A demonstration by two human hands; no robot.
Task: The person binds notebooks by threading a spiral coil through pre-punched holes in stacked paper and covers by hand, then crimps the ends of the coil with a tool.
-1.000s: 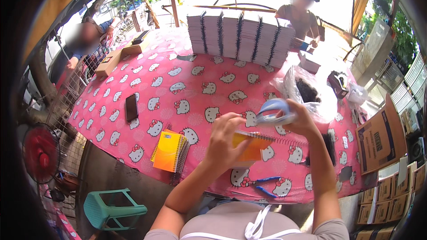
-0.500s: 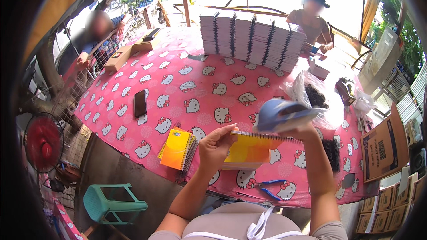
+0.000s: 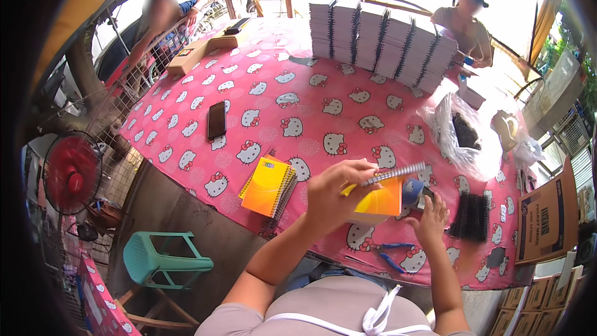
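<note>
My left hand (image 3: pixel 336 190) is closed on a thin yellow spiral notepad, its wire coil (image 3: pixel 398 173) pointing to the right. Just below lies a thick stack of yellow-orange notepad sheets (image 3: pixel 380 202). My right hand (image 3: pixel 430 223) has its fingers spread beside a rounded blue object (image 3: pixel 411 193), whose kind I cannot make out; whether they touch is unclear. To the left sits a small pile of yellow spiral notepads (image 3: pixel 267 188). Blue-handled pliers (image 3: pixel 393 257) lie near the table's front edge, and a bundle of black coils (image 3: pixel 471 216) is to the right.
Tall stacks of coil-bound pads (image 3: pixel 379 40) stand at the back of the pink table (image 3: pixel 273 140). A phone (image 3: pixel 216 121) lies left, a plastic bag (image 3: pixel 459 134) right. Cardboard box (image 3: pixel 547 214), green stool (image 3: pixel 165 258) and fan (image 3: pixel 73 174) flank it. Two people are beyond the table.
My right hand has lowered the blue object to the table beside the sheet stack and spread its fingers. My left hand has raised the notepad, tilting its coil. The whole view has shifted.
</note>
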